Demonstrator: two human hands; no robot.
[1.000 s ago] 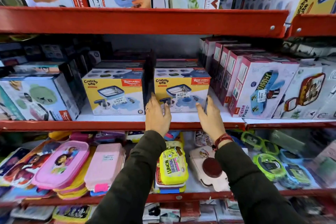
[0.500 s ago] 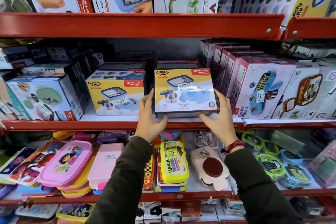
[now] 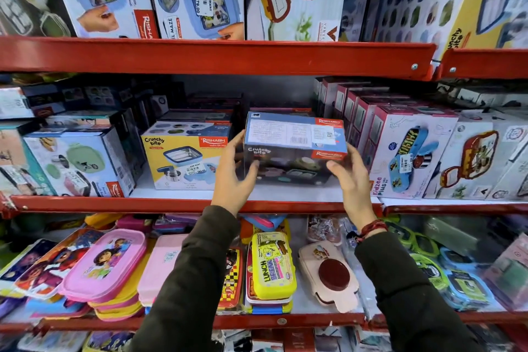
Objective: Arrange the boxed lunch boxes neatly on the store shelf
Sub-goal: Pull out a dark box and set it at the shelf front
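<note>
A Crunchy Bite lunch box carton [image 3: 294,148] hangs above the middle shelf [image 3: 197,204], tipped so its blue barcode side and dark side face me. My left hand [image 3: 233,177] grips its left end and my right hand [image 3: 353,180] grips its right end. A second yellow Crunchy Bite carton [image 3: 183,158] stands upright on the shelf just to the left, apart from the held one. Bare white shelf shows beneath the held carton.
Pink Kidzee cartons [image 3: 405,151] stand in a row close on the right. Green-print cartons [image 3: 74,163] fill the left. The upper red shelf [image 3: 217,57] overhangs with large boxes. Loose plastic lunch boxes [image 3: 271,263] lie on the lower shelf.
The carton left the shelf, rose and rotated in both hands: its yellow front faced me before, and now the blue barcode side and dark side do.
</note>
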